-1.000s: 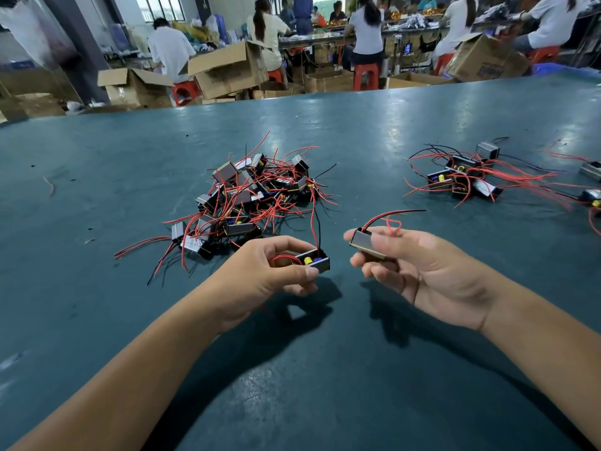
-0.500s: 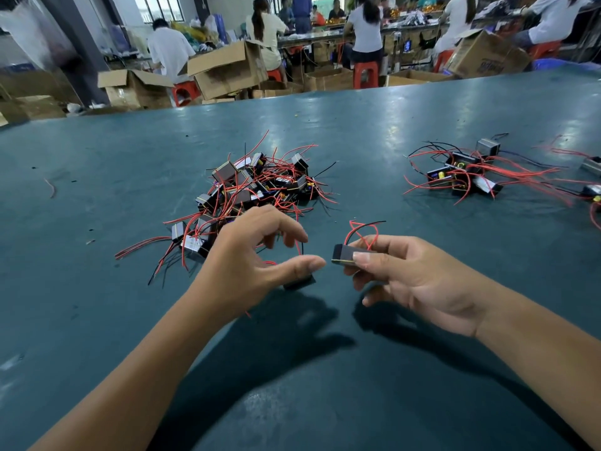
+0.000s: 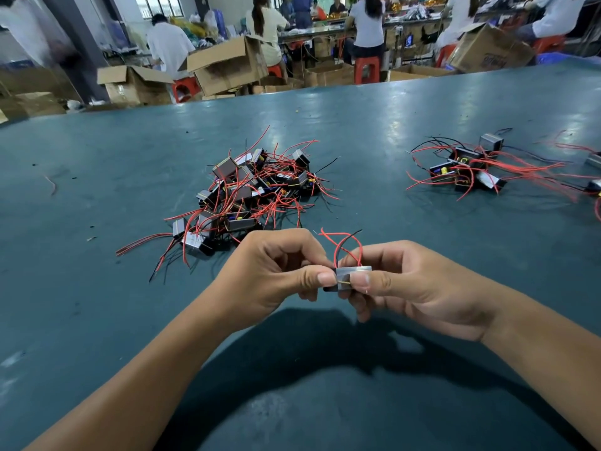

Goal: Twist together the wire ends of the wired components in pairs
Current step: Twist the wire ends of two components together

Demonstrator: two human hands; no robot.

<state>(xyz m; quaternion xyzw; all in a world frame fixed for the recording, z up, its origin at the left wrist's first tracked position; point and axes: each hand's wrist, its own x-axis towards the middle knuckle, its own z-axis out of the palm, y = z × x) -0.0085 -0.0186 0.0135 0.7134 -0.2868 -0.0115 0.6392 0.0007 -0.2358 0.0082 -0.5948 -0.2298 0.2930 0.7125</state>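
Note:
Both hands meet above the near middle of the teal table (image 3: 97, 320). My right hand (image 3: 419, 288) pinches a small grey wired component (image 3: 353, 274) between thumb and fingers. Pressed against its left side is a second, darker component (image 3: 331, 289), mostly hidden under the fingers of my left hand (image 3: 270, 275), which grips it. Red and black wire ends (image 3: 341, 245) curl up between the two hands. Whether the wires are twisted together I cannot tell.
A large heap of wired components (image 3: 247, 193) with red and black leads lies just beyond my left hand. A smaller group of components (image 3: 468, 167) lies at the right. Cardboard boxes (image 3: 224, 66), red stools and people working stand past the far edge.
My hands have come together so the two components touch. My left hand, which had opened over its component half a second ago, now grips it again.

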